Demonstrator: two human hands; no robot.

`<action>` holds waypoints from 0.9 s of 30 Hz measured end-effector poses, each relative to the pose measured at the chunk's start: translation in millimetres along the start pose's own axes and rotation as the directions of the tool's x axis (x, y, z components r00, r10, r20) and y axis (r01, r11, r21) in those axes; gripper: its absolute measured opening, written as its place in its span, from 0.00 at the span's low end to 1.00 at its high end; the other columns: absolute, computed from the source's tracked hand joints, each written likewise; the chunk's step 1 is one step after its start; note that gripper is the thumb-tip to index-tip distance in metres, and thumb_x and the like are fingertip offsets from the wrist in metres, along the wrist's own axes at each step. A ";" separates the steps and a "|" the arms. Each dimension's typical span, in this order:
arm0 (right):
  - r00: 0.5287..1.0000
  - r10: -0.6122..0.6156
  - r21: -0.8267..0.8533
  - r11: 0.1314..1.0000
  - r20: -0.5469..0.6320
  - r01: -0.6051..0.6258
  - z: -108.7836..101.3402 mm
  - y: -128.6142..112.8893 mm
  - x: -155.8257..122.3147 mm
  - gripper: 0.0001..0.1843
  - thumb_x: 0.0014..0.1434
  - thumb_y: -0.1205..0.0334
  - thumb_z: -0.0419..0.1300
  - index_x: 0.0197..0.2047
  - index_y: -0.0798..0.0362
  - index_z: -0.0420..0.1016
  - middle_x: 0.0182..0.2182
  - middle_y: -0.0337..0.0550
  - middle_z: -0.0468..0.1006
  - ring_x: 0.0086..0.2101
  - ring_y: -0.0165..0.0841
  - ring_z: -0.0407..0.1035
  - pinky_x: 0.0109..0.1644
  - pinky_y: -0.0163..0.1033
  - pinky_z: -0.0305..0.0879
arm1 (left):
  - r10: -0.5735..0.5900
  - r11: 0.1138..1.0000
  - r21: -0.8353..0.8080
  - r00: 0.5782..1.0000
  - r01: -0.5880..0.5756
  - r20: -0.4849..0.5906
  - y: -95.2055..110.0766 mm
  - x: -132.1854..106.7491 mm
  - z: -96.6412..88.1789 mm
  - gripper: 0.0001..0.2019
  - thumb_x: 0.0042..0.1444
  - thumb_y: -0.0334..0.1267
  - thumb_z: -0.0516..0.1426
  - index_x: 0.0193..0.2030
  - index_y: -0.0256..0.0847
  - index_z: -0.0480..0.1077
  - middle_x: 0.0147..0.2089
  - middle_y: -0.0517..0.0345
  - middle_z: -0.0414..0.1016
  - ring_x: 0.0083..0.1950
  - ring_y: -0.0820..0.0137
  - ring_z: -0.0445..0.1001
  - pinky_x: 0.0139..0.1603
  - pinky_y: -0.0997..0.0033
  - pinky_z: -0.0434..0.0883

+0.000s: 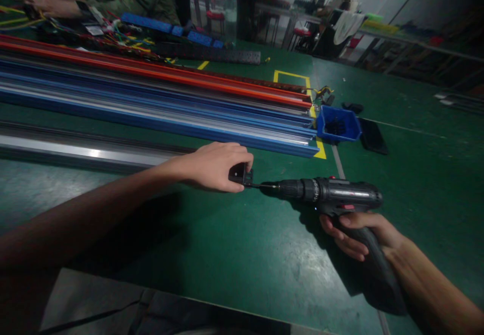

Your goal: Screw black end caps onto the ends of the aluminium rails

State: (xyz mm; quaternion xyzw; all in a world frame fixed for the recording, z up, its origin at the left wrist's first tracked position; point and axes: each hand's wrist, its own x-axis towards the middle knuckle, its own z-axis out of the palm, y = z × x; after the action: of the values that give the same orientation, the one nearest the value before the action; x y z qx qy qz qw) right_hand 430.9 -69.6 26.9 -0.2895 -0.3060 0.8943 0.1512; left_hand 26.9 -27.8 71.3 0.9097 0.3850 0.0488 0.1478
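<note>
My right hand (359,231) is wrapped round the handle of a black cordless drill (340,194), which points left. The drill's long thin bit (264,186) meets a small black end piece (237,173). Closed round that black end piece is my left hand (217,166), its thumb and fingers on either side of it. Behind the left hand a long silver-grey metal profile (94,151) runs off to the left; the hand hides its right end, so I cannot tell how the end piece sits against it.
Blue profiles (189,123) and red-orange profiles (189,75) lie lengthwise beyond my hands. A blue bin (338,123) with dark small parts stands at their right end, beside a black flat object (373,136). A clear bottle (230,12) and another person's hand (56,5) are farther back.
</note>
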 end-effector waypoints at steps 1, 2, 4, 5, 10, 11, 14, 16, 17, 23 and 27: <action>1.000 -0.001 0.000 1.000 -0.005 0.001 -0.3 0.1 -0.3 0.12 0.62 0.61 0.64 0.41 0.63 0.81 0.26 0.41 0.72 0.15 0.21 0.59 0.21 0.29 0.71 | 0.001 1.000 0.001 1.000 -0.001 0.003 0.0 0.0 -0.1 0.15 0.54 0.51 0.63 0.45 0.47 0.71 0.45 0.58 0.76 0.48 0.62 0.72 0.42 0.65 0.62; 1.000 -0.002 0.000 1.000 -0.007 0.002 -0.4 0.1 -0.5 0.12 0.62 0.61 0.64 0.41 0.63 0.81 0.26 0.41 0.72 0.15 0.21 0.59 0.21 0.29 0.71 | 0.001 1.000 0.001 1.000 -0.001 0.004 0.1 0.0 -0.3 0.15 0.54 0.51 0.63 0.45 0.47 0.71 0.45 0.58 0.76 0.48 0.62 0.72 0.42 0.65 0.62; 1.000 -0.002 0.001 1.000 -0.011 0.002 -0.1 0.3 -0.9 0.12 0.62 0.61 0.64 0.42 0.63 0.81 0.26 0.41 0.73 0.15 0.21 0.59 0.21 0.29 0.70 | -0.001 1.000 0.000 1.000 0.001 0.006 0.5 0.1 -0.8 0.15 0.54 0.51 0.63 0.45 0.47 0.71 0.45 0.58 0.76 0.48 0.62 0.72 0.42 0.65 0.62; 1.000 -0.004 0.003 1.000 -0.011 0.004 0.1 0.4 -1.0 0.11 0.62 0.62 0.64 0.42 0.63 0.81 0.26 0.41 0.73 0.15 0.21 0.59 0.21 0.29 0.70 | -0.002 1.000 -0.001 1.000 0.002 0.007 0.6 0.1 -1.0 0.15 0.54 0.50 0.63 0.45 0.47 0.71 0.45 0.58 0.76 0.48 0.62 0.72 0.42 0.65 0.62; 1.000 -0.003 0.010 1.000 -0.004 0.003 0.6 0.7 -0.8 0.12 0.62 0.62 0.64 0.41 0.64 0.81 0.26 0.41 0.73 0.15 0.20 0.58 0.21 0.29 0.70 | -0.003 1.000 -0.009 1.000 0.003 0.007 0.9 0.1 -1.0 0.15 0.54 0.50 0.63 0.45 0.48 0.71 0.46 0.58 0.75 0.48 0.62 0.72 0.42 0.66 0.61; 1.000 -0.001 0.010 1.000 -0.004 0.001 0.4 0.7 -0.7 0.12 0.62 0.62 0.64 0.41 0.64 0.81 0.26 0.41 0.73 0.15 0.20 0.59 0.21 0.29 0.70 | -0.004 1.000 -0.010 1.000 0.004 0.007 0.9 0.1 -0.9 0.15 0.54 0.51 0.63 0.45 0.48 0.71 0.46 0.58 0.75 0.48 0.62 0.72 0.42 0.66 0.61; 1.000 0.005 0.014 1.000 -0.010 -0.005 -0.6 0.5 -0.7 0.12 0.62 0.62 0.64 0.42 0.64 0.81 0.26 0.42 0.73 0.15 0.20 0.59 0.21 0.29 0.70 | -0.006 1.000 -0.012 1.000 0.006 0.009 0.9 -0.1 -0.8 0.15 0.54 0.50 0.63 0.45 0.48 0.71 0.46 0.58 0.75 0.48 0.62 0.72 0.42 0.65 0.62; 1.000 0.007 0.018 1.000 -0.014 -0.006 -1.4 0.5 -0.9 0.12 0.61 0.63 0.64 0.42 0.64 0.82 0.26 0.41 0.73 0.15 0.20 0.59 0.21 0.29 0.71 | -0.007 1.000 -0.012 1.000 0.007 0.009 0.9 -0.2 -0.9 0.15 0.54 0.50 0.63 0.45 0.48 0.71 0.46 0.58 0.75 0.48 0.62 0.72 0.42 0.65 0.62; 1.000 0.008 0.020 1.000 -0.013 -0.008 -1.8 0.5 -1.1 0.11 0.61 0.63 0.64 0.41 0.64 0.82 0.26 0.41 0.73 0.15 0.20 0.59 0.21 0.29 0.71 | -0.007 1.000 -0.011 1.000 0.007 0.009 0.9 -0.1 -1.0 0.15 0.54 0.50 0.63 0.45 0.48 0.71 0.46 0.58 0.75 0.48 0.62 0.72 0.42 0.65 0.62; 1.000 0.004 0.020 1.000 -0.018 -0.004 -2.6 1.3 -2.4 0.12 0.61 0.62 0.64 0.41 0.64 0.82 0.25 0.41 0.73 0.15 0.20 0.60 0.21 0.29 0.71 | -0.007 1.000 0.000 1.000 0.007 0.013 0.7 0.6 -0.8 0.15 0.54 0.50 0.63 0.45 0.47 0.71 0.45 0.58 0.75 0.48 0.62 0.72 0.42 0.66 0.61; 1.000 0.008 0.024 1.000 -0.026 -0.007 -1.1 0.2 -1.4 0.12 0.61 0.62 0.65 0.41 0.64 0.82 0.25 0.41 0.73 0.15 0.20 0.61 0.22 0.30 0.72 | -0.007 1.000 -0.001 1.000 0.007 0.012 0.7 -1.1 -1.6 0.14 0.54 0.50 0.62 0.44 0.48 0.71 0.45 0.59 0.75 0.49 0.62 0.72 0.43 0.66 0.61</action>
State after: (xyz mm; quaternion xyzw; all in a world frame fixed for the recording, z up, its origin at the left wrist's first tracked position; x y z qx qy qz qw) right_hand 432.6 -69.8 26.7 -0.3003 -0.2925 0.8945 0.1552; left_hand 26.3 -28.7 73.1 0.9085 0.3873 0.0431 0.1508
